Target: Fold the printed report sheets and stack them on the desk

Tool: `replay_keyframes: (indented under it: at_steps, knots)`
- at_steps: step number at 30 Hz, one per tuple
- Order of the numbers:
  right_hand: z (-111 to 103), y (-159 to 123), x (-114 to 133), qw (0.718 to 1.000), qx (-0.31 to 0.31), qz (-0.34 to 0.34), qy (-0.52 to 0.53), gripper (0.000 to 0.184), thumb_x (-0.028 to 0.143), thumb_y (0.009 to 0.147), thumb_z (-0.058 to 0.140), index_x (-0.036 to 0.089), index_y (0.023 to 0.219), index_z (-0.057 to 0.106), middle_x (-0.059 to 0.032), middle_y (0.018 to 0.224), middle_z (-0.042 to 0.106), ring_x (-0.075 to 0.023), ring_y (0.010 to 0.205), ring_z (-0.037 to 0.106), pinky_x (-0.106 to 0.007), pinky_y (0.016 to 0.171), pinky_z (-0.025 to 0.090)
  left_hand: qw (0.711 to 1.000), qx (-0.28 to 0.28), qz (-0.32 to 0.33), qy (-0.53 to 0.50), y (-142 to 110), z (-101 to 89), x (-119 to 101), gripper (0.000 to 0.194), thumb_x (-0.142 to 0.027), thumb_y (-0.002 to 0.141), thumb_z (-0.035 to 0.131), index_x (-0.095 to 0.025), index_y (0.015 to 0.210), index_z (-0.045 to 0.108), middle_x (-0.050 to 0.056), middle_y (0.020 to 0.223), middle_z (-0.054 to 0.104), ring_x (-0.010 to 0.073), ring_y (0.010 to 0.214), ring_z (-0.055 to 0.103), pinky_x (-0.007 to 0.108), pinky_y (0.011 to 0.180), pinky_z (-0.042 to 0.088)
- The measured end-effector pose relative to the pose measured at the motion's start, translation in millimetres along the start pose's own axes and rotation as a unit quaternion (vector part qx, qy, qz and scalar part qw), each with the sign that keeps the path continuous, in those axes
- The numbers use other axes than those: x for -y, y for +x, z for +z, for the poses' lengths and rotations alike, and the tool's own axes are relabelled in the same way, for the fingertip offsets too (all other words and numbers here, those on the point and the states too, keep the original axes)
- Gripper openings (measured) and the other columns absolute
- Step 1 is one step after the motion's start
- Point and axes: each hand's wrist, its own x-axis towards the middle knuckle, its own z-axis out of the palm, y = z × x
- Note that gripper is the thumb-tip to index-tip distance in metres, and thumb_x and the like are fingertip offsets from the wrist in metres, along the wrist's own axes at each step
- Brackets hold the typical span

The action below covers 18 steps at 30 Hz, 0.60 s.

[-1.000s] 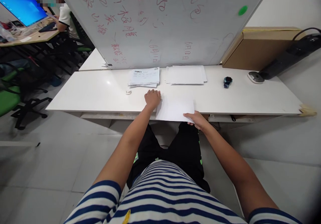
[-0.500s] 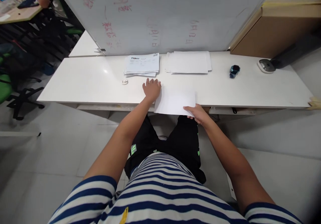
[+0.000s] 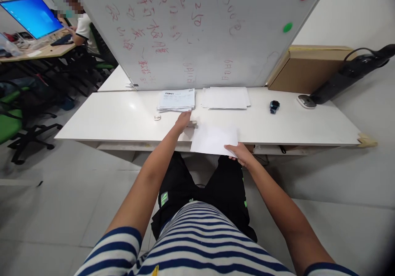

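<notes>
My right hand (image 3: 241, 154) grips the near right corner of a blank white paper (image 3: 212, 140), thumb on top and fingers underneath. The paper overhangs the table's front edge. My left hand (image 3: 184, 121) is stretched forward, its fingertips at the near right corner of a stack of printed sheets (image 3: 177, 99) headed "PONY". Beside that hand, at the paper's far left corner, lies a small silvery stapler-like object (image 3: 192, 123), partly hidden by the hand. A second stack of white paper (image 3: 226, 98) lies right of the printed one.
A small white ring-like item (image 3: 157, 118) lies on the white table (image 3: 123, 121). Further right are a dark wristwatch (image 3: 274, 106), a grey-white device (image 3: 306, 101) and a cardboard box (image 3: 308, 70). A whiteboard (image 3: 197, 33) stands behind. Another person (image 3: 84, 31) sits at a desk, back left.
My left hand has left the paper's far left corner and reached forward to the printed stack, uncovering the silvery object. My right hand keeps its hold. The view has tilted up.
</notes>
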Motion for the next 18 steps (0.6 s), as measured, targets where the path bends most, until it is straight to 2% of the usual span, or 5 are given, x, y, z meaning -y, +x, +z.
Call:
replay_keyframes:
  at_steps: [4,6,11,14,18]
  knots:
    - [-11,-16,2,0.999,-0.04,-0.016,-0.009,0.023,0.026,0.069,0.072,0.013,0.084,0.061,-0.0031,0.059,0.061,-0.0107,0.041,0.049,-0.021,0.031,0.031,0.983,-0.07,0.0,-0.167,-11,-18.6,13,0.054,-0.053,0.096,0.019,-0.019,0.123,0.051,0.009,0.133,0.054,0.0189,0.117,0.054,0.029,0.091,0.046]
    - [-19,-28,7,0.999,-0.048,-0.025,0.0,0.025,0.027,0.069,0.072,0.013,0.086,0.062,-0.0042,0.063,0.063,-0.0116,0.045,0.05,-0.022,0.033,0.035,0.982,-0.109,0.033,-0.151,-22,-23.0,25,0.051,-0.051,0.096,0.022,-0.019,0.121,0.053,0.008,0.129,0.057,0.0187,0.118,0.053,0.03,0.096,0.043]
    - [-39,-64,27,0.996,-0.049,-0.069,-0.001,0.041,0.033,0.065,0.077,0.014,0.099,0.062,-0.0064,0.076,0.067,-0.0151,0.055,0.056,-0.023,0.036,0.04,0.985,-0.123,0.095,-0.072,-49,-17.4,57,0.047,-0.042,0.097,0.02,-0.019,0.118,0.055,0.008,0.127,0.059,0.0172,0.119,0.051,0.029,0.101,0.04]
    - [-47,-85,42,0.992,-0.067,-0.102,-0.029,0.05,0.035,0.064,0.079,0.015,0.106,0.061,-0.009,0.087,0.069,-0.0201,0.068,0.063,-0.025,0.045,0.049,0.982,-0.136,0.111,-0.072,-55,-11.7,66,0.047,-0.039,0.098,0.018,-0.018,0.12,0.054,0.008,0.126,0.059,0.0159,0.119,0.052,0.028,0.099,0.041]
    - [-53,-105,53,0.988,-0.077,-0.126,-0.052,0.048,0.038,0.064,0.079,0.017,0.105,0.064,-0.0099,0.091,0.071,-0.0242,0.079,0.067,-0.027,0.055,0.055,0.98,-0.134,0.123,-0.087,-53,-7.7,70,0.046,-0.039,0.097,0.021,-0.019,0.115,0.058,0.007,0.121,0.063,0.0163,0.115,0.055,0.028,0.098,0.042]
